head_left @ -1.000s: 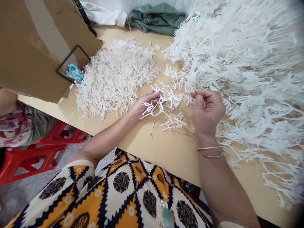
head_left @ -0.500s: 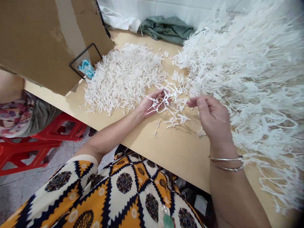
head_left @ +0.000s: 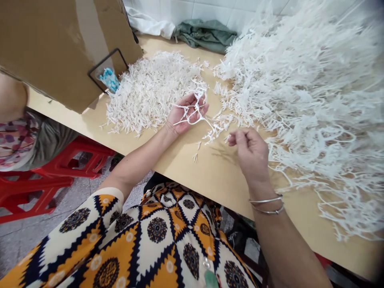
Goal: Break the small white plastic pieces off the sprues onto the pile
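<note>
My left hand (head_left: pixel 187 114) is palm up, its fingers curled around a white branching plastic piece (head_left: pixel 196 107) whose thin arms stick out past the palm. To its right, my right hand (head_left: pixel 250 150) is closed in a pinch over the table, with a small white bit at its fingertips. Behind my left hand lies a flat heap of small white sprigs (head_left: pixel 156 90). A taller, tangled pile of white branching pieces (head_left: pixel 300 96) fills the right side. Loose sprigs (head_left: pixel 220 120) lie between the hands.
A cardboard box (head_left: pixel 60 48) stands at the back left, with a black wire frame and a blue item in clear wrap (head_left: pixel 109 79). Green cloth (head_left: pixel 205 34) lies by the tiled wall. Another person's arm (head_left: pixel 12 98) and red stools (head_left: pixel 72 160) are at the left.
My left hand has moved up and left with the branching piece. My right hand has moved left, and its fingers have closed into a pinch.
</note>
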### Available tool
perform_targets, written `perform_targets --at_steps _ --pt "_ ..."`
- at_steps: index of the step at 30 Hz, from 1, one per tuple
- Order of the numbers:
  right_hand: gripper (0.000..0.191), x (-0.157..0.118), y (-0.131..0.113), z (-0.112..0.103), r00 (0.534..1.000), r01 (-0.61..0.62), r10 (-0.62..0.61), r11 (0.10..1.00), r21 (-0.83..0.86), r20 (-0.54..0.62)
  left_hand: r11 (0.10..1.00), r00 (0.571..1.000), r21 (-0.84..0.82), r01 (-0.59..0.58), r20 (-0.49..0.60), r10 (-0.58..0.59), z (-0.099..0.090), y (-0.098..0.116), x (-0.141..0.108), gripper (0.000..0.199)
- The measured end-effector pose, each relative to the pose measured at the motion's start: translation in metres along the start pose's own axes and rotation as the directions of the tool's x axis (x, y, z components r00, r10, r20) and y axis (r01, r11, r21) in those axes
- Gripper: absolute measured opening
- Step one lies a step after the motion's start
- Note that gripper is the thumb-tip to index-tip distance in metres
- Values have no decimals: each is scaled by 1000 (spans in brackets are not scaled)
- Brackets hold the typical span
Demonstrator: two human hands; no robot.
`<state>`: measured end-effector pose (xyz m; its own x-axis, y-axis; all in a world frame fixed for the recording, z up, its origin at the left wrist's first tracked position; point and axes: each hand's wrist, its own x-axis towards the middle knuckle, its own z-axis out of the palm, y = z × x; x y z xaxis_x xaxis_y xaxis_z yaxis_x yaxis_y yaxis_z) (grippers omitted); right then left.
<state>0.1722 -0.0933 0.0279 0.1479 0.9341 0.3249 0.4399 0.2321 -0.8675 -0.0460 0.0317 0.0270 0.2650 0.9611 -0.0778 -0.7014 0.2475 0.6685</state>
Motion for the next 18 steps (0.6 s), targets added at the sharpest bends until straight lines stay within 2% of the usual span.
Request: perform_targets --at_steps 2,3,4,6,7,8,9,11,13,14,16,18 --pt "25 -21 -6 2 986 132 -115 981 -139 121 999 999 -3 -40 23 40 -1 5 1 22" --pt "23 -32 -10 6 954 242 -195 949 -200 228 998 998 -26 -52 32 53 -1 8 2 24" --pt "28 -42 -14 10 893 369 -267 895 -251 361 997 997 -48 -56 41 58 0 11 1 29" --pt "48 -54 -19 21 703 582 -306 767 -271 643 996 996 -66 -63 55 67 2 16 -2 36" --pt "56 -55 -19 26 613 643 -283 721 -258 737 996 996 -64 -61 64 65 4 18 -4 36" --pt "60 -51 -18 30 557 673 -251 696 -252 792 997 995 -49 -55 77 59 6 19 -8 34" --pt "62 -43 -14 33 533 682 -219 683 -261 817 999 994 -18 -45 95 46 8 20 -12 30" --pt "62 -15 -3 35 575 653 -146 675 -343 805 995 989 97 3 146 -17 11 18 -22 24" --pt "60 17 11 32 663 603 -103 660 -448 742 966 960 227 123 220 -174 14 12 -32 23" --pt "62 32 18 30 689 590 -100 653 -475 718 939 923 273 208 262 -281 16 8 -36 23" --pt "62 51 27 26 688 595 -108 649 -474 717 865 825 357 352 318 -467 18 -2 -43 25" --pt "62 58 31 24 688 604 -119 642 -473 716 796 733 425 431 350 -583 21 -12 -47 28"
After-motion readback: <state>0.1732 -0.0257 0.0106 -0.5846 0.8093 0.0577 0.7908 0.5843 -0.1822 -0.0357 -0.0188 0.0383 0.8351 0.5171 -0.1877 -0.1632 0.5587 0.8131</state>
